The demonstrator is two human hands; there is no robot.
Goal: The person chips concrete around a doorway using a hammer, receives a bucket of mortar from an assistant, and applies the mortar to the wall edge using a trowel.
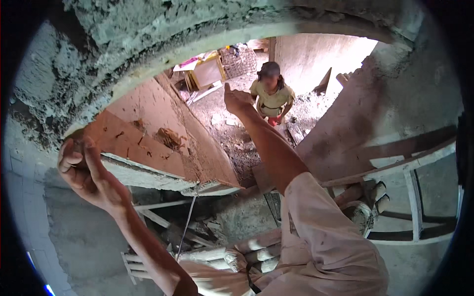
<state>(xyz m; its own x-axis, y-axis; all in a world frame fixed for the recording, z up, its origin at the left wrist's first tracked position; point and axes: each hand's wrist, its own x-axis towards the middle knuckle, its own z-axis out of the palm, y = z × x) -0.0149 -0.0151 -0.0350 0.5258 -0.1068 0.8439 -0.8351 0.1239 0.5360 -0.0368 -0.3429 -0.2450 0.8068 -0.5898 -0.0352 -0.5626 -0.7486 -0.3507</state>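
Observation:
My left hand (89, 177) is raised at the left, just under the rough edge of a concrete beam (79, 89). Its fingers curl loosely apart, with nothing visible between them. Beside it runs a reddish-brown board (143, 150) with loose bits of debris lying on it. My right arm stretches forward through the opening below the beam. The right hand (239, 101) is held out in the air, one finger pointing up and the others reaching right. Nothing shows in it. Behind that hand, lower down, a person (271, 93) in a cap and light yellow shirt stands facing me.
A wooden ladder-like frame (414, 207) leans at the right by the grey wall (424, 93). Round poles (261, 246) lie below me, and a thin rod (186, 224) rises among them. Rubble covers the far floor, where a framed panel (208, 73) leans.

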